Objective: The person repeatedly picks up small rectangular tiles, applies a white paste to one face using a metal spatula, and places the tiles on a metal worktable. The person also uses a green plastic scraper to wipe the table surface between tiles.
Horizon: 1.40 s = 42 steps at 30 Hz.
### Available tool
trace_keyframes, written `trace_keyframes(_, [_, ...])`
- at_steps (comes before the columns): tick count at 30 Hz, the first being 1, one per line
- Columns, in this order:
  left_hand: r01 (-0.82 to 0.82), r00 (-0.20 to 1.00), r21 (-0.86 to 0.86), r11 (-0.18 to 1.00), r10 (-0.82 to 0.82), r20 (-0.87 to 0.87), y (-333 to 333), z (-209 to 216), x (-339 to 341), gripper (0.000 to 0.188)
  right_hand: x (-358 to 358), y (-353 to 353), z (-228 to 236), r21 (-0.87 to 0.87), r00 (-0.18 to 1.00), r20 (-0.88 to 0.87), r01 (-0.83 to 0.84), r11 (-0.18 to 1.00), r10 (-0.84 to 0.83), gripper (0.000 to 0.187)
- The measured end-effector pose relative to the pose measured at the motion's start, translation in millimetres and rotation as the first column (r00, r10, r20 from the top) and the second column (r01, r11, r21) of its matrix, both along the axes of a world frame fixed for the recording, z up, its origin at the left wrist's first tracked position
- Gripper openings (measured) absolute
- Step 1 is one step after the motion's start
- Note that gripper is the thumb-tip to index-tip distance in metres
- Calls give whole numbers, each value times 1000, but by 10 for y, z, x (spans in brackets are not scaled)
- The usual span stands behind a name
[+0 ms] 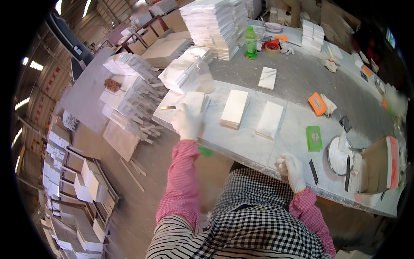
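Note:
My left hand (186,123), in a white glove and blurred by motion, reaches to a short stack of white tiles (195,102) at the table's left end. Beside its fingertips is a small shiny metal blade (168,107); I cannot tell whether the fingers hold it. At the table's front edge, my gloved right hand (290,167) has its fingers curled in, and the palm is hidden. Between the hands lie two more white tile stacks, a middle one (234,108) and a right one (270,120). A single grey-veined tile (268,78) lies farther back.
Right of my right hand are a black blade (313,172), a green box (314,138), a bowl of white paste (338,157) and an open carton (379,166). An orange box (317,104) lies behind them. A clear bottle (203,75) and tall tile stacks (211,28) stand back left.

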<state>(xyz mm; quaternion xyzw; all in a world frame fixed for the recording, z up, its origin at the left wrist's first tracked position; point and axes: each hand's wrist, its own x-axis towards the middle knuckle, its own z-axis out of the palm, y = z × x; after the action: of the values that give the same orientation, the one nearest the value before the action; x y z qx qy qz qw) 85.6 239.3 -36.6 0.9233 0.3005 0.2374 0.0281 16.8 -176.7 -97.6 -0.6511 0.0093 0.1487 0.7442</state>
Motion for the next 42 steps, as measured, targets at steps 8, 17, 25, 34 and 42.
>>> trace_keyframes(8, [246,965,-277,929,-261,-17,-1021,170,231,66,37,-27,-123,-116,1000,10,16,993,-15,35])
trace_keyframes(17, [248,950,-288,925,-290,-113,-1160,115,447,64,50,-17,-178,-150,999,46,18,989,-11,37])
trace_keyframes(25, [253,945,-312,916,-303,-123,-1146,27,446,66,36,-1,-199,-165,996,87,22,986,-8,37])
trace_keyframes(34, [226,938,-362,904,-302,-169,-1178,59,415,69,23,32,-188,-175,993,102,82,981,-65,33])
trace_keyframes(42, [183,944,-332,926,-260,-205,-1265,50,422,78,29,21,-123,-121,998,42,41,992,-36,34])
